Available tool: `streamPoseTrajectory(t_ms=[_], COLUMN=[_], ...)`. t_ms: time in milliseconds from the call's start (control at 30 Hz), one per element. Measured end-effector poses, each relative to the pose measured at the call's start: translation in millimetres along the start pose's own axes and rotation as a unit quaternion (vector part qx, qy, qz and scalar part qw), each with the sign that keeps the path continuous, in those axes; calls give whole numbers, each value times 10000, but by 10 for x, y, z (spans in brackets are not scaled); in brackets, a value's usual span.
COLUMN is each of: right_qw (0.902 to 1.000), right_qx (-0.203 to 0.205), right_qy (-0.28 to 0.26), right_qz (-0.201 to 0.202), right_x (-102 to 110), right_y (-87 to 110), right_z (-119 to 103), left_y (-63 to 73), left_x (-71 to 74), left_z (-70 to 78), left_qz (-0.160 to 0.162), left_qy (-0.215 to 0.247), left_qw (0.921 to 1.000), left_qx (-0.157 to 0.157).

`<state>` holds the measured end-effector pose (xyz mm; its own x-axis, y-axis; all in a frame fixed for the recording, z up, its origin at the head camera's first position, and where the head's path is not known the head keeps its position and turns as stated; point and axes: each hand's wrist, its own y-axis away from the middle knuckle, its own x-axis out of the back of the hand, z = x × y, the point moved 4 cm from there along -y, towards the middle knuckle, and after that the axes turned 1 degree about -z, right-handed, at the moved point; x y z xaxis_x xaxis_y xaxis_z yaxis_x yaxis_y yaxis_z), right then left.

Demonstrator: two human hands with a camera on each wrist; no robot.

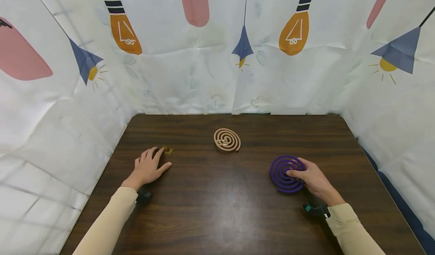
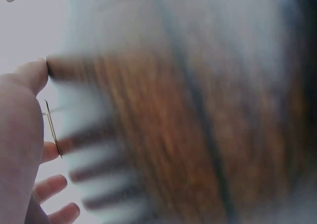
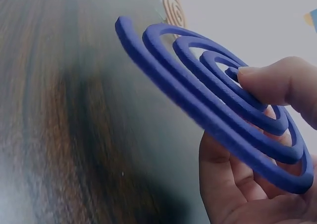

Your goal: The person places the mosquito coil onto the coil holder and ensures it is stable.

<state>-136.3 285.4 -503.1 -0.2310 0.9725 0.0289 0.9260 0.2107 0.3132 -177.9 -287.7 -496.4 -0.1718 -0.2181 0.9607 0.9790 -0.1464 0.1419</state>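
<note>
My right hand (image 1: 317, 179) holds a purple mosquito coil (image 1: 280, 177), with the thumb on top near its centre and the other fingers beneath. In the right wrist view the coil (image 3: 198, 110) is tilted, its outer free end pointing away from the palm. On the left, my left hand (image 1: 147, 168) reaches over the table with fingers spread. Its index fingertip is right at a small gold metal coil stand (image 1: 167, 150). The left wrist view shows this stand (image 2: 52, 130) edge-on, between the thumb and index finger. A tan mosquito coil (image 1: 227, 139) lies near the back centre.
The dark brown wooden table (image 1: 217, 194) has a white printed curtain (image 1: 190, 77) along its back and sides. Small shiny bits show among the tan coil's rings. A wrist camera (image 1: 144, 197) sits under the left wrist, another (image 1: 314, 209) under the right.
</note>
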Motion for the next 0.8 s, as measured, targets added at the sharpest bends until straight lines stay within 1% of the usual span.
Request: streamPoseTrajectory(t_ms=[167, 400, 633, 800], right_qw=[9999, 10000, 9999, 9999], right_qx=[27, 28, 89, 55], right_qy=[-113, 91, 22, 25], right_qz=[5, 11, -83, -81], right_x=[-30, -76, -129, -165], right_y=[-33, -69, -99, -131], right_z=[-17, -43, -75, -91], left_y=[21, 38, 45, 50], left_x=[-20, -52, -75, -91], left_z=[33, 64, 138, 182], left_qz=[-8, 0, 4, 11], left_qy=[25, 24, 112, 66], left_qw=[10000, 10000, 9999, 9999], left_qx=[-26, -45, -112, -128])
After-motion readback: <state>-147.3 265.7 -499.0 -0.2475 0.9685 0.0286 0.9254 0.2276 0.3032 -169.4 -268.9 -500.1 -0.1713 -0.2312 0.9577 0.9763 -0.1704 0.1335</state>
